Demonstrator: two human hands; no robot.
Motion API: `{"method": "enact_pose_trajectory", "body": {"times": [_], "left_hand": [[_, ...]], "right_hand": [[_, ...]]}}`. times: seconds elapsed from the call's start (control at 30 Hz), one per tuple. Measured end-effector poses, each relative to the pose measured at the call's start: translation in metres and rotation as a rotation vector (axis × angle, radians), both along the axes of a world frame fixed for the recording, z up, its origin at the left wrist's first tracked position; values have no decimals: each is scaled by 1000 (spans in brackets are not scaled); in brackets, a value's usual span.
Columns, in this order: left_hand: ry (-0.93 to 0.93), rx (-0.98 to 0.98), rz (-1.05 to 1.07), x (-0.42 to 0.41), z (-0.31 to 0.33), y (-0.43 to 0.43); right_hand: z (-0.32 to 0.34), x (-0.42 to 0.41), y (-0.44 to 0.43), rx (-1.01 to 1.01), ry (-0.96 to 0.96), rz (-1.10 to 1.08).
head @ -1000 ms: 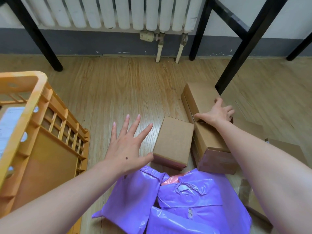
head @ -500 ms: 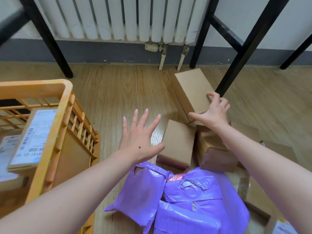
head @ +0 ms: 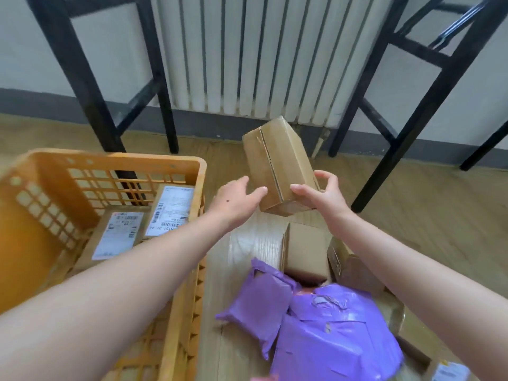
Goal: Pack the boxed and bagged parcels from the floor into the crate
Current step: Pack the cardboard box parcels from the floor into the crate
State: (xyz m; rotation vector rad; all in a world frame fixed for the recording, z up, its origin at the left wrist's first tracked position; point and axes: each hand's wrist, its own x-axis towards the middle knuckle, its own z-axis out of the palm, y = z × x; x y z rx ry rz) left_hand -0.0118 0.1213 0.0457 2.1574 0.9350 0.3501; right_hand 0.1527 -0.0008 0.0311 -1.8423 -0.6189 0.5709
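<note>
A long brown cardboard box [head: 277, 158] is lifted off the floor and tilted, just right of the orange crate [head: 176, 160]. My right hand [head: 321, 196] grips its near end, thumb on top and fingers round the right side. My left hand [head: 236, 202] reaches with straight fingers to the box's left edge, fingertips at or just touching it. Inside the crate lie two boxes with white shipping labels [head: 170, 210]. On the floor below my hands sit a small brown box [head: 305, 248], another box [head: 351, 268] beside it, and purple bagged parcels [head: 330, 331].
Black metal table legs [head: 406, 127] stand right and left [head: 90, 105] of a white radiator [head: 247, 56] on the far wall. More cardboard parcels [head: 450, 371] lie at the lower right. Wooden floor [head: 439, 215] stretches to the right.
My right hand has lifted the long box off the pile and carried it up and left toward the crate. My left hand has risen from above the bags to the box's left edge.
</note>
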Motion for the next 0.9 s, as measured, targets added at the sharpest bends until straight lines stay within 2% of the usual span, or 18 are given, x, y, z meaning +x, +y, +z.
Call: {"method": "enact_pose_trajectory", "body": {"times": [0.17, 0.3, 0.43, 0.53, 0.63, 0.73, 0.9], "left_hand": [[-163, -121, 78, -66, 48, 21], [-346, -290, 93, -121, 84, 28], [-392, -475, 149, -166, 106, 43], [-445, -525, 258, -195, 105, 58], [-474, -525, 385, -219, 95, 73], [-437, -461, 550, -244, 78, 92], [-78, -57, 643, -278, 46, 118]], "right_hand": [[58, -60, 35, 185, 259, 164], [102, -100, 63, 243, 340, 319], [116, -144, 95, 248, 547, 443], [109, -179, 119, 281, 674, 510], [91, -208, 139, 233, 710, 575], [73, -230, 160, 134, 626, 570], [47, -267, 191, 55, 431, 507]]}}
